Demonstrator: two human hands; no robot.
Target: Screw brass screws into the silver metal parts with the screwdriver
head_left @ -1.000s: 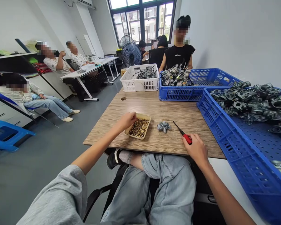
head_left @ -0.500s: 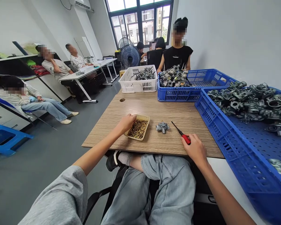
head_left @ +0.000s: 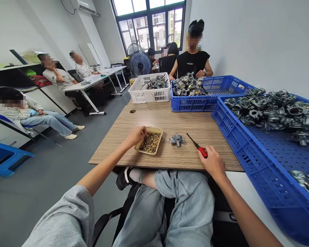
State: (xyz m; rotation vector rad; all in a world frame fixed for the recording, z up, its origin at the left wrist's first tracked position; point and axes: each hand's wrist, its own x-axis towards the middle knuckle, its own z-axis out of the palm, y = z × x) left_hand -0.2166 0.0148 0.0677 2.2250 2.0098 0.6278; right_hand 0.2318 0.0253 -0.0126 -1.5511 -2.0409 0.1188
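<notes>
My left hand (head_left: 138, 134) is closed over the upper left corner of a cream tray (head_left: 158, 148), its fingertips pinched together. Whatever the fingertips hold, if anything, is hidden. Small brass-coloured pieces (head_left: 149, 142) fill the tray in a loose heap. My right hand (head_left: 212, 160) rests at the table's front edge, wrapped on a screwdriver (head_left: 202, 152) with a red handle; its dark shaft points away to the upper left. Between the tray and the screwdriver lies a small grey metal carburetor (head_left: 176, 140) on the wood-grain table (head_left: 167, 118).
A blue crate (head_left: 237, 137) of carburetors runs along the right. At the back stand another blue crate (head_left: 187, 105) and a white basket (head_left: 149, 95), both holding metal parts. Behind them sits a co-worker (head_left: 193, 63). A blue stool (head_left: 9, 157) stands at left.
My left hand has drawn slightly left at the tray corner, its fingers more curled. The view has shifted a little. The co-worker's hand now shows above the back crate. My right hand stays with the screwdriver.
</notes>
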